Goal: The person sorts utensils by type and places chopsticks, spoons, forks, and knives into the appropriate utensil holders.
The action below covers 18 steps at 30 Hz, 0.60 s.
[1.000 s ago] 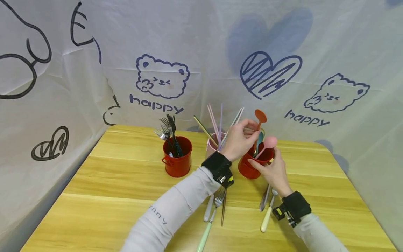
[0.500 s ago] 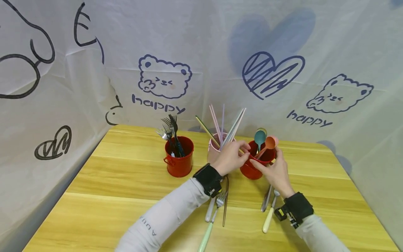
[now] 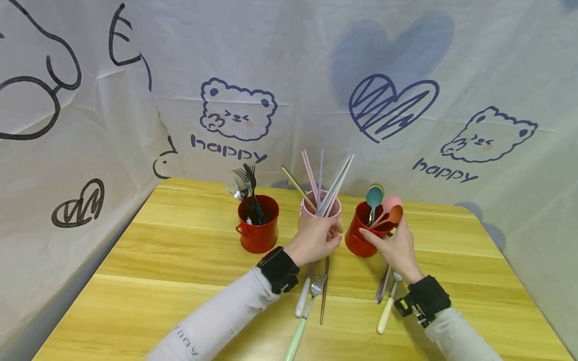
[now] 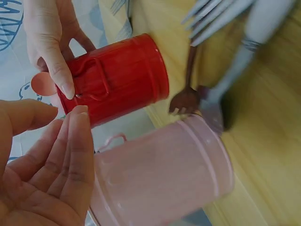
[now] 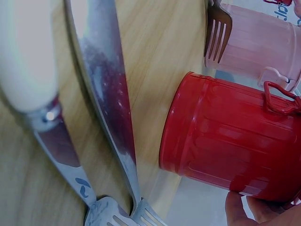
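Backdrop: white cloth (image 3: 311, 55) with drawn bears and hearts is hanging behind a wooden bench (image 3: 135, 260).
Left hand: at mid-frame, the left hand (image 3: 314, 240) is hovering by the pink bucket (image 4: 164, 174), fingers loosely bent, thumb apart from them, holding nothing.
Right hand: right of centre, the right hand (image 3: 397, 248) is gripping the right red bucket (image 3: 358, 243) by its rim.
Spoons: the orange spoon (image 3: 396, 214), pink spoon (image 3: 391, 201) and teal spoon (image 3: 374, 198) are leaning in that bucket, right of centre.
Left red bucket (image 3: 260, 238): left of centre, it is holding upright forks (image 3: 250, 178).
Lower frame: a green-handled fork (image 3: 295, 338) is lying at bottom centre.
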Each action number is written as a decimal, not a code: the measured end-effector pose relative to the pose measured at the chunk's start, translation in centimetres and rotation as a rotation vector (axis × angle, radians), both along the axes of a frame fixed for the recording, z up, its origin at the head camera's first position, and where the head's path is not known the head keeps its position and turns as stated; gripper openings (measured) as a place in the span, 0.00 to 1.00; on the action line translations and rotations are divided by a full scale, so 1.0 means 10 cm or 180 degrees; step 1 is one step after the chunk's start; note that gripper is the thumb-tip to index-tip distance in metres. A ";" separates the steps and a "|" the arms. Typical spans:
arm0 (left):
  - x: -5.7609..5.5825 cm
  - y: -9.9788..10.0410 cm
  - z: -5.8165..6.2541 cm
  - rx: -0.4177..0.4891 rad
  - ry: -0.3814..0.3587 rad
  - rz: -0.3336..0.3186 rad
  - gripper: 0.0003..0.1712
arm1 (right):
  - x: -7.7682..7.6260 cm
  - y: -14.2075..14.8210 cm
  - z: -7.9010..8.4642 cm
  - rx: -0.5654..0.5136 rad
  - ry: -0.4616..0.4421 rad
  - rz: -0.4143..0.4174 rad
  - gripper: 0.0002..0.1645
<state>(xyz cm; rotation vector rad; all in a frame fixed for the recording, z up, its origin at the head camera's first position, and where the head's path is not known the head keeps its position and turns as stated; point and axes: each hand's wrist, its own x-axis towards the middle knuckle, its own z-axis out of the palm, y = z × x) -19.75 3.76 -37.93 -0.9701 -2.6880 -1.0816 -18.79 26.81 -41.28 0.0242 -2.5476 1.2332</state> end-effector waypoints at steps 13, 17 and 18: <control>0.08 -0.38 -0.17 -0.0308 -0.0596 -0.0011 0.04 | -0.01 0.02 0.00 -0.0012 -0.0032 0.0027 0.47; 0.11 -0.45 -0.21 -0.0412 -0.0786 -0.0024 0.04 | -0.02 0.03 -0.01 -0.0007 -0.0004 0.0030 0.47; 0.12 -0.46 -0.23 -0.0437 -0.0830 -0.0051 0.04 | -0.02 0.03 -0.01 -0.0008 0.0005 0.0033 0.47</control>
